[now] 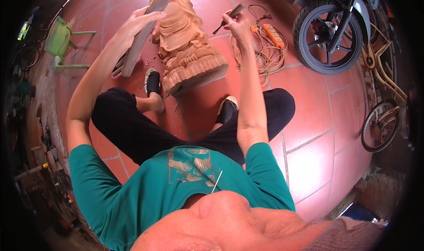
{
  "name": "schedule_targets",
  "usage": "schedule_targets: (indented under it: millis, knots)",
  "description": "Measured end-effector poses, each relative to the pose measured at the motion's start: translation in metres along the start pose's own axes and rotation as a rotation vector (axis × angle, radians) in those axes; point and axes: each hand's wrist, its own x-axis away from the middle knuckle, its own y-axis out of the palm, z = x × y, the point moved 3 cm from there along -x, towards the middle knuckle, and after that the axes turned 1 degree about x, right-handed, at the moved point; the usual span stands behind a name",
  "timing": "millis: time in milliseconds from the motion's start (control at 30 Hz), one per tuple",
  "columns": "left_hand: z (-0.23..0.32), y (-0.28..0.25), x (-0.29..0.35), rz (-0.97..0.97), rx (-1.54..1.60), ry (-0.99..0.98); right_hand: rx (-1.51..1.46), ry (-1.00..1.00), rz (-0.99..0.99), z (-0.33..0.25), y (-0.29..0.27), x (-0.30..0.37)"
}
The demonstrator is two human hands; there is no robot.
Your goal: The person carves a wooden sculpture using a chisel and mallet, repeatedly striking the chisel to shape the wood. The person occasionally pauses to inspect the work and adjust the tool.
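Note:
Between my feet lies a carved wooden statue, its draped folds running away from me and its rough base toward me. To its left, my left hand is closed round a long grey-brown wooden bar, which slants across the statue's left side. My right hand, raised to the right of the statue, grips a chisel by its wooden handle; a dark, narrow tip points left. The chisel appears apart from the carving. Part of my left fingers is hidden behind the bar.
An orange power strip with a tangled cord lies right of my right hand. Beyond are a motorbike wheel and a bicycle wheel. A green plastic chair is at far left. Wood shavings dot the red tiles.

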Motion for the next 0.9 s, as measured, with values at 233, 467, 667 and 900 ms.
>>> schedule_targets:
  millis: [233,467,667,900]
  knots:
    - [-0.038,-0.016,-0.009,-0.030,-0.243,-0.084,0.063,0.117,-0.043,0.047,0.025,0.002]
    - [-0.053,-0.015,-0.036,-0.127,-0.370,-0.015,0.084,0.182,-0.176,0.070,0.041,0.002]
    - [-0.055,-0.001,-0.052,-0.210,-0.410,-0.044,0.140,0.236,-0.214,0.086,0.035,0.006]
    - [-0.072,0.010,-0.059,-0.223,-0.418,0.138,-0.012,0.194,-0.211,0.091,0.043,0.010]
